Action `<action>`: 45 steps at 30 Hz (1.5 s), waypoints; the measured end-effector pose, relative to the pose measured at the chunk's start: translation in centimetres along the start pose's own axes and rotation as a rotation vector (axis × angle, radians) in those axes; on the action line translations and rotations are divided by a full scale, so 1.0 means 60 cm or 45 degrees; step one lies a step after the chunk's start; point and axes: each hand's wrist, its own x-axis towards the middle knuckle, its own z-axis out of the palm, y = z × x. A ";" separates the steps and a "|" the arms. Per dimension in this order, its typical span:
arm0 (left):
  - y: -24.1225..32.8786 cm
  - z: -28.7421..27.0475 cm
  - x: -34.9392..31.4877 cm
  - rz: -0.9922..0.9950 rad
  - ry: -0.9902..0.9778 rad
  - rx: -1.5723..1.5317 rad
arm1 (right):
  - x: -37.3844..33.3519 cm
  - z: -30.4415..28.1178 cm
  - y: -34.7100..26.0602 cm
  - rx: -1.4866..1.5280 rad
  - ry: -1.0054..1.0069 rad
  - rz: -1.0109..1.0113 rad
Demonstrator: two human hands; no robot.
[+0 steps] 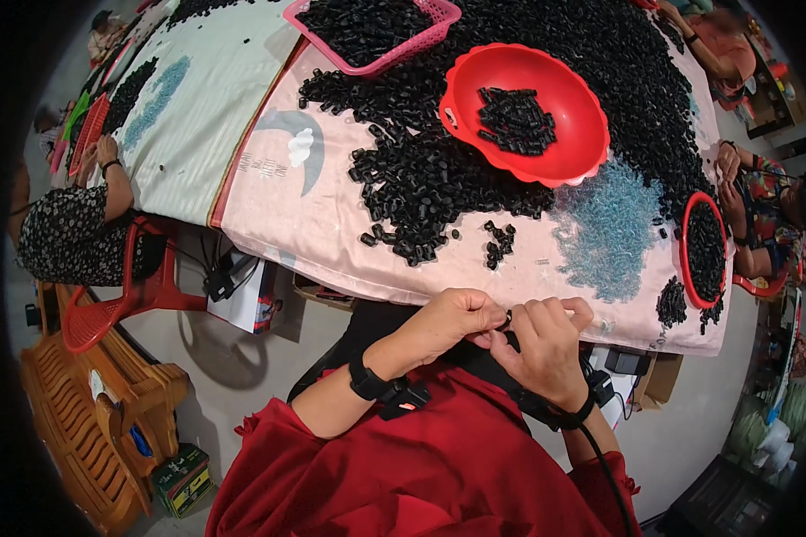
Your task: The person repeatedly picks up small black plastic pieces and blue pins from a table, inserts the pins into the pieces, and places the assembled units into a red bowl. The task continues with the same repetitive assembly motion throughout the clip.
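From where I stand, the likeliest mishap is a dropped part: a small black piece sits at the fingertips of the left hand and right hand, right by the table edge, so a slip could send it to the lap or floor. Both hands' grip is pinched on that piece, though the fingers mostly hide it. The cable at the right wrist might snag if that arm swings wide. The blue pile lies against the black heap, and a careless sweep could mix them

As for containers, the red bowl has a small mound of black pieces in its middle, plenty of room left; knocked, it might spill. The pink basket is heaped with black ones, and the red tray at the right is well filled with them too
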 end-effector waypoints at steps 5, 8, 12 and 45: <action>-0.004 0.001 0.004 0.016 -0.045 0.094 | -0.014 0.006 -0.005 0.053 0.027 -0.023; -0.005 0.004 0.003 0.027 0.023 -0.002 | -0.017 0.008 -0.001 0.069 -0.050 0.073; 0.007 0.006 0.000 -0.032 0.094 -0.180 | -0.007 0.014 0.053 0.150 0.031 0.242; 0.076 -0.030 0.017 0.964 1.366 1.551 | -0.033 0.064 0.092 -0.154 0.235 0.374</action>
